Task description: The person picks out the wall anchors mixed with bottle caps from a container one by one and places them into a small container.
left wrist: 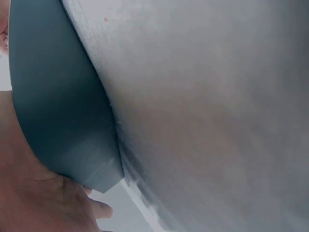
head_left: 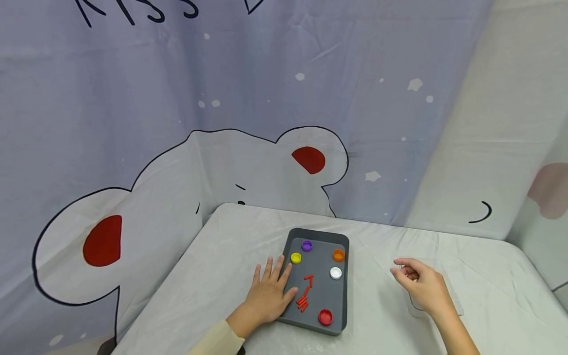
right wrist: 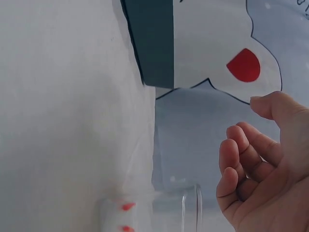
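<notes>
Cloth-covered worktop (head_left: 222, 276): left hand (head_left: 266, 298), fingers spread, gripping nothing, likely steadies the tray (head_left: 326, 296) along its left rim; right hand (head_left: 425, 290), loosely curled, empty, hangs near a clear container (right wrist: 161, 211).

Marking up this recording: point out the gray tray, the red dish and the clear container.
Gray tray (head_left: 323, 293): head view, on its bare floor.
Red dish (head_left: 325, 317): head view, on its inside middle.
Clear container (right wrist: 166, 213): right wrist view, on its see-through side wall.
</notes>
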The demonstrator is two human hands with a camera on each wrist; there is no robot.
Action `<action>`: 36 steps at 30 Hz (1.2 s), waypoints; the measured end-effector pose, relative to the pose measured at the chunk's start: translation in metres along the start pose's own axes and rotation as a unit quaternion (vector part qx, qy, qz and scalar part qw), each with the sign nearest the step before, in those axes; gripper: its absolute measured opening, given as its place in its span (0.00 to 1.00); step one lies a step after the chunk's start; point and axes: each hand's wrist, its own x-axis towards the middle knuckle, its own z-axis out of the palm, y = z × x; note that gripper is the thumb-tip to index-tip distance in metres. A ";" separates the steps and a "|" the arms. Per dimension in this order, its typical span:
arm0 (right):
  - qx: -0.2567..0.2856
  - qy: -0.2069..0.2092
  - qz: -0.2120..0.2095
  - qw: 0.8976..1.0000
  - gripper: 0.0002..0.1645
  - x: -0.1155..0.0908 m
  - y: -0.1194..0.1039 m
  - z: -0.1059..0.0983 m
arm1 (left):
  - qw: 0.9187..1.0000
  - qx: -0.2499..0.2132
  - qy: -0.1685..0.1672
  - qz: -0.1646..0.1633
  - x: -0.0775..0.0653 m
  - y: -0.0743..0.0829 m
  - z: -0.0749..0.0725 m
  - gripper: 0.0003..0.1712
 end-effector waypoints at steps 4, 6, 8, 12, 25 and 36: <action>0.012 0.006 -0.013 1.000 0.15 0.002 -0.010 0.012 | 1.000 -0.006 0.000 0.002 -0.001 0.000 -0.001 0.39; 0.018 0.009 -0.021 1.000 0.14 0.003 -0.015 0.018 | 1.000 -0.004 0.000 0.003 0.000 -0.001 0.000 0.39; 0.023 0.005 -0.030 0.999 0.13 0.005 -0.020 0.024 | 1.000 0.001 0.001 0.003 0.001 -0.002 0.002 0.40; 0.036 -0.013 -0.035 0.999 0.15 0.007 -0.030 0.035 | 1.000 0.006 0.004 0.002 0.002 -0.005 0.005 0.40; 0.066 -0.039 -0.058 0.995 0.15 0.008 -0.042 0.067 | 1.000 -0.007 -0.001 0.006 0.001 0.000 -0.001 0.39; 0.096 -0.067 -0.084 0.990 0.15 0.010 -0.057 0.093 | 1.000 -0.004 0.001 0.002 -0.002 0.001 -0.003 0.39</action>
